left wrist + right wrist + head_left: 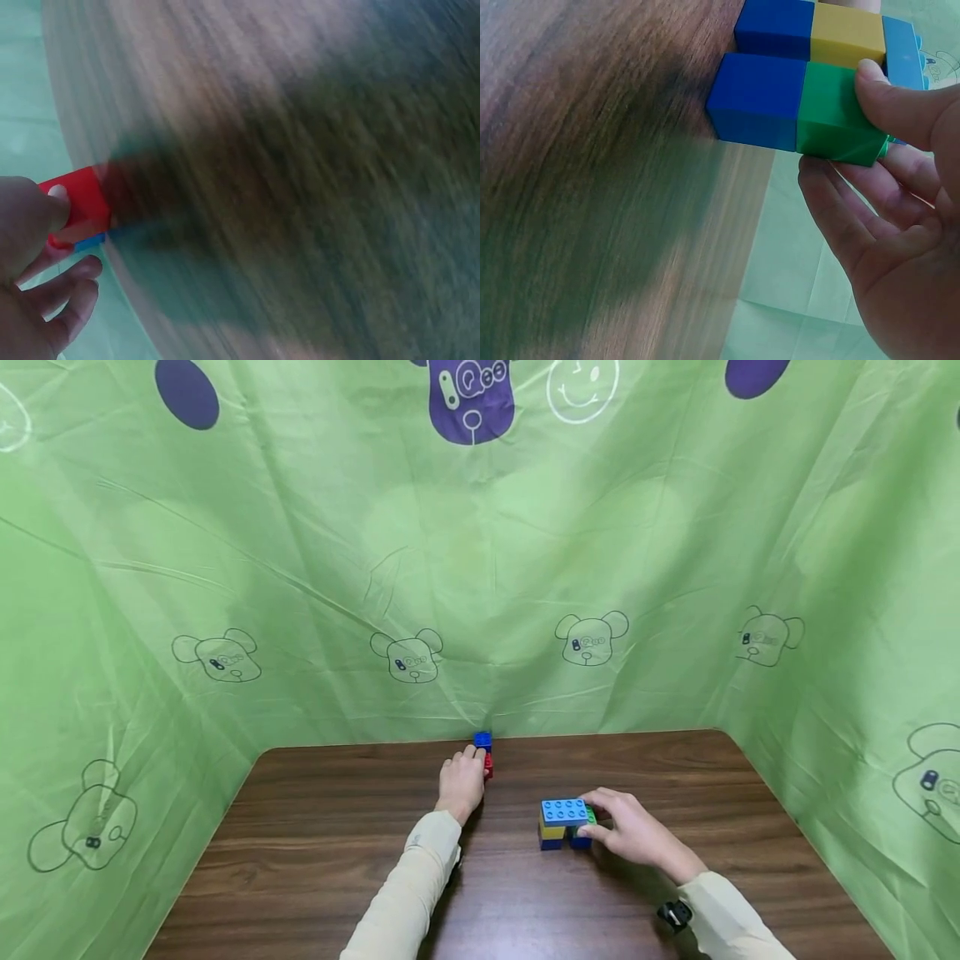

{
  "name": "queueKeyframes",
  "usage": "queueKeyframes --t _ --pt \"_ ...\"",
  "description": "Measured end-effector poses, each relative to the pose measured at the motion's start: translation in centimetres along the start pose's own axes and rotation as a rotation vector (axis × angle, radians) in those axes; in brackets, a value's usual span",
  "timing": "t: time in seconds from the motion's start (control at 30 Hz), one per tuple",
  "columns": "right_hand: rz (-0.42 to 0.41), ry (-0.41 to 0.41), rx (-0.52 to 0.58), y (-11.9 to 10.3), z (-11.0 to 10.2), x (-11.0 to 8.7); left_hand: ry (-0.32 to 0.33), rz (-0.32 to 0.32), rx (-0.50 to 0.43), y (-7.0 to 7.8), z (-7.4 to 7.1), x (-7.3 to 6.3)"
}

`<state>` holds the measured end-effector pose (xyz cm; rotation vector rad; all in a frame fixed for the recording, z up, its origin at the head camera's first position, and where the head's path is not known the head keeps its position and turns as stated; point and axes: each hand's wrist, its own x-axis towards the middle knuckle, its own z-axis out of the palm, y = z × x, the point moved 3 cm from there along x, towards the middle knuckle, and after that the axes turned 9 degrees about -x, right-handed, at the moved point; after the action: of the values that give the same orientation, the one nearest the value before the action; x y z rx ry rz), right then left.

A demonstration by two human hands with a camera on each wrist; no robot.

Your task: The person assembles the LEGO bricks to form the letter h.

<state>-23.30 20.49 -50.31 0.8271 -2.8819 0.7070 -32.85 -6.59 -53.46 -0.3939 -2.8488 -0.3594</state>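
Two cream sleeves, nearest, entering the head view at its lower edge (the right one with a small black device by its cuff). Table: brown wood grain, rounded far corners. Surround: green cloth behind and to both sides, wrinkled, printed with outlined cartoon heads and purple ovals. My left hand: near the far edge, at a red brick, with a blue brick just beyond. My right hand: at the right side of joined bricks, namely one dark-blue brick under a yellow brick, a second dark-blue brick beside it under a green brick, and a light-blue brick across the top.

Left wrist view: table blurred; my thumb and a finger pinch the red brick, the blue one partly hidden behind.

Right wrist view: my thumb on one face of the green brick, fingers against the opposite face, gripping it (more cloth past the table's edge).
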Motion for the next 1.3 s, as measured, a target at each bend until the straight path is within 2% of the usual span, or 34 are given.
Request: queueKeyframes --t 0.13,0.2,0.33,0.43,0.53,0.7,0.87,0.97,1.07,1.3 --pt "0.006 -0.006 -0.006 0.0 0.1 0.0 0.008 0.025 -0.022 0.0 -0.1 -0.1" --pt "0.002 0.003 -0.003 0.0 0.1 -0.1 0.037 0.049 -0.042 0.2 -0.5 -0.2" --pt "-0.005 0.014 -0.003 -0.1 0.0 0.0 0.116 0.140 -0.128 1.3 -2.4 -0.5" --pt "-0.003 0.016 -0.012 -0.2 -0.1 0.0 0.123 0.233 -0.224 2.8 -4.4 -0.9" --pt "-0.008 0.026 -0.020 -0.2 -0.2 0.0 0.087 0.306 -0.280 4.7 -6.6 -1.4" --pt "-0.043 0.047 0.000 -0.2 -0.3 0.0 0.074 0.408 -0.263 7.7 -9.8 -2.5" --pt "-0.064 0.064 0.008 -0.1 -0.2 0.1 0.092 0.473 -0.223 9.9 -11.8 -3.7" --pt "-0.071 0.084 0.002 0.0 -0.2 0.2 0.111 0.489 -0.190 10.6 -12.3 -4.1" --pt "-0.078 0.089 0.001 0.1 -0.2 0.2 0.110 0.488 -0.164 10.8 -12.3 -4.3" --pt "-0.061 0.058 0.006 0.2 0.0 0.2 0.034 0.471 -0.116 10.8 -10.3 -5.0"
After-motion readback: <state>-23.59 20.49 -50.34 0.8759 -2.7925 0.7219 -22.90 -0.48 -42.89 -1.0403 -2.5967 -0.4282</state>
